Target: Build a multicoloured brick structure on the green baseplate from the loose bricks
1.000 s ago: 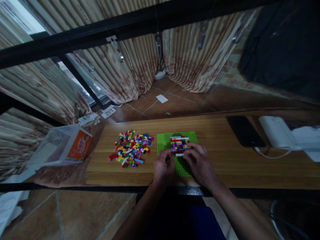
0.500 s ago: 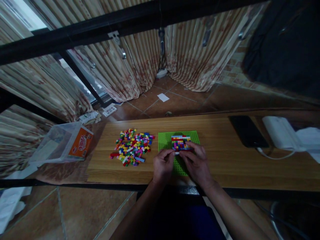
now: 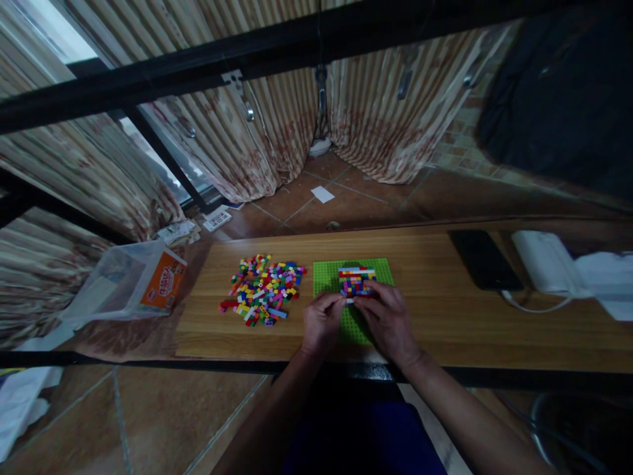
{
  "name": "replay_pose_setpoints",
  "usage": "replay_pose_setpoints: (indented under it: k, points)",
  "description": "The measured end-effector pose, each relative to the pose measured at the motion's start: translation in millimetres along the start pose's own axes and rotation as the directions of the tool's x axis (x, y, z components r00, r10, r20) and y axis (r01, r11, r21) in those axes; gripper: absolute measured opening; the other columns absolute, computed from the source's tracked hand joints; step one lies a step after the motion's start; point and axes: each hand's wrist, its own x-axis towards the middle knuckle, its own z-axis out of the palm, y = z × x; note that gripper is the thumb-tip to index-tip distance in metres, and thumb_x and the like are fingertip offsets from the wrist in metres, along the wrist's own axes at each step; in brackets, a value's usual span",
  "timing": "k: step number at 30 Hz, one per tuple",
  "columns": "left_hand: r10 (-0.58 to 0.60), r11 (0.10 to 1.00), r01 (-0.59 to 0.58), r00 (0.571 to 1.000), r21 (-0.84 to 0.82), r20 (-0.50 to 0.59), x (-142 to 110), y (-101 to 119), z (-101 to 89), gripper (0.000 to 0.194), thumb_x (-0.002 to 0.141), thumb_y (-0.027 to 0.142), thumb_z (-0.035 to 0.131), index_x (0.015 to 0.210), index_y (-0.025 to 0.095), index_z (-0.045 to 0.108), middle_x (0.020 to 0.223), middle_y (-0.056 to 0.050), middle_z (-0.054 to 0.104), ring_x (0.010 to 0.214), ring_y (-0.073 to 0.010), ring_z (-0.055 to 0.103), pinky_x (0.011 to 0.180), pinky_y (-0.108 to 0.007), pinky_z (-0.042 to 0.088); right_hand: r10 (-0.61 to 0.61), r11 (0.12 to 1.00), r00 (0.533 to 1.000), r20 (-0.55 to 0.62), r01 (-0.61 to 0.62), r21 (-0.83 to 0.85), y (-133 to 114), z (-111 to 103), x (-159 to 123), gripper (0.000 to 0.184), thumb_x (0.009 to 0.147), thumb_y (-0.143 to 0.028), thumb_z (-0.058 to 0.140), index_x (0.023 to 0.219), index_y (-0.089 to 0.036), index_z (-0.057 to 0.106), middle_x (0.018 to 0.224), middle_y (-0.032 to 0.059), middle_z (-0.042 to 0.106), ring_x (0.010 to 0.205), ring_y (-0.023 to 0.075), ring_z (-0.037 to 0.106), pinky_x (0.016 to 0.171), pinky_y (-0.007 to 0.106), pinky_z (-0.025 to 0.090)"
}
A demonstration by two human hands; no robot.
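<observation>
A green studded baseplate (image 3: 326, 270) lies on the wooden table, bearing a block of multicoloured toy bricks (image 3: 353, 282) laid in rows. At the near edge of these rows, a small white brick (image 3: 349, 301) shows between my fingertips. My left hand (image 3: 321, 323) pinches its left end, thumb and forefinger together. From the other side my right hand (image 3: 390, 320) grips it, with a finger resting against the built bricks. Whether the white brick is pressed onto the plate or held just above it, I cannot tell. My hands cover the plate's near part.
A heap of loose bricks (image 3: 267, 290) is spread on the table (image 3: 425, 264) to the left. On the right lie a black phone (image 3: 484, 259), a white device (image 3: 546, 260) with a cable, and white paper (image 3: 616, 280). A clear plastic box (image 3: 119, 280) stands beyond the left end.
The view has shifted very slightly. Both hands stay at the near edge of the brick rows, still on the white brick.
</observation>
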Motion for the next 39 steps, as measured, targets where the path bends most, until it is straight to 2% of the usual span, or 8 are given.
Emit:
replay_pose_setpoints:
  k: [4, 8, 15, 23, 28, 32, 35, 39]
  points:
    - [0.013, 0.999, -0.011, 0.998, -0.03, 0.056, 1.2, -1.1, -5.2, 0.018, 0.087, 0.031, 0.061, 0.087, 0.018, 0.074, 0.084, -0.005, 0.071, 0.078, -0.0147, 0.066, 0.076, -0.028, 0.055, 0.005, 0.999, 1.0, -0.006, -0.005, 0.045, -1.3, -1.3, 2.8, 0.016, 0.091, -0.028, 0.058, 0.091, -0.03, 0.074, 0.117, 0.0062, 0.063, 0.103, 0.0226, 0.057, 0.087, 0.043, 0.05]
    - [0.027, 0.999, -0.025, 0.994, -0.019, 0.109, 0.3, -4.1, -9.6, 0.02, 0.089, 0.027, 0.056, 0.096, 0.02, 0.073, 0.091, -0.005, 0.071, 0.083, -0.0146, 0.067, 0.079, -0.028, 0.056, 0.016, 0.997, 1.0, -0.017, -0.014, 0.075, -0.9, -2.0, 2.7, 0.017, 0.091, -0.028, 0.058, 0.09, -0.031, 0.074, 0.114, 0.0058, 0.064, 0.103, 0.023, 0.057, 0.087, 0.045, 0.051]
    - [0.006, 0.996, -0.009, 0.999, 0.085, 0.036, -10.5, 3.3, -5.0, 0.022, 0.09, 0.019, 0.052, 0.102, 0.02, 0.071, 0.093, -0.005, 0.071, 0.085, -0.0158, 0.068, 0.081, -0.03, 0.056, -0.017, 0.999, 1.0, -0.01, 0.018, 0.031, -0.6, -3.9, 1.0, 0.017, 0.092, -0.025, 0.057, 0.094, -0.029, 0.074, 0.115, 0.007, 0.064, 0.102, 0.0223, 0.057, 0.088, 0.045, 0.052]
    - [0.035, 0.918, -0.045, 0.999, 0.394, 0.032, -31.8, 6.9, 11.9, 0.041, 0.089, 0.01, 0.043, 0.126, 0.013, 0.06, 0.12, -0.016, 0.064, 0.112, -0.0259, 0.063, 0.099, -0.042, 0.053, -0.059, 0.997, 0.994, 0.087, 0.063, -0.037, 3.2, -4.6, -4.2, 0.023, 0.093, -0.022, 0.053, 0.104, -0.029, 0.071, 0.122, 0.0072, 0.064, 0.112, 0.025, 0.056, 0.094, 0.048, 0.049]
    - [0.1, 0.903, -0.096, 0.995, 0.418, 0.012, -38.9, 2.7, 18.5, 0.048, 0.086, 0.007, 0.047, 0.133, 0.013, 0.055, 0.124, -0.018, 0.062, 0.119, -0.0278, 0.059, 0.104, -0.043, 0.05, -0.109, 0.985, 0.981, 0.164, 0.129, -0.117, 1.6, -6.5, -5.3, 0.025, 0.093, -0.021, 0.051, 0.108, -0.028, 0.069, 0.126, 0.008, 0.063, 0.113, 0.0269, 0.055, 0.091, 0.047, 0.047]
    - [0.116, 0.912, -0.117, 0.993, 0.392, 0.025, -38.2, 4.4, 15.2, 0.048, 0.087, 0.006, 0.044, 0.134, 0.013, 0.054, 0.123, -0.017, 0.063, 0.119, -0.0272, 0.059, 0.103, -0.043, 0.051, -0.121, 0.974, 0.973, 0.195, 0.154, -0.168, -2.3, -8.6, -2.4, 0.025, 0.094, -0.02, 0.049, 0.109, -0.026, 0.068, 0.126, 0.0093, 0.063, 0.11, 0.0273, 0.056, 0.09, 0.047, 0.047]
    - [0.129, 0.913, -0.144, 0.99, 0.382, 0.065, -36.7, 5.8, 10.0, 0.05, 0.087, 0.007, 0.044, 0.135, 0.015, 0.053, 0.124, -0.014, 0.063, 0.119, -0.027, 0.059, 0.103, -0.044, 0.051, -0.103, 0.984, 0.981, 0.165, 0.125, -0.127, -4.1, -13.5, 0.5, 0.026, 0.094, -0.022, 0.049, 0.112, -0.028, 0.067, 0.13, 0.0085, 0.06, 0.112, 0.0269, 0.056, 0.093, 0.048, 0.047]
    - [0.087, 0.894, -0.119, 0.992, 0.431, 0.093, -38.5, 5.1, 7.1, 0.047, 0.09, 0.011, 0.041, 0.136, 0.011, 0.051, 0.128, -0.019, 0.06, 0.122, -0.0293, 0.057, 0.104, -0.047, 0.05, 0.035, 0.997, 0.999, 0.012, -0.034, -0.065, -5.4, -23.3, -0.6, 0.035, 0.095, -0.03, 0.05, 0.129, -0.028, 0.058, 0.131, 0.0107, 0.058, 0.117, 0.0273, 0.054, 0.098, 0.051, 0.045]
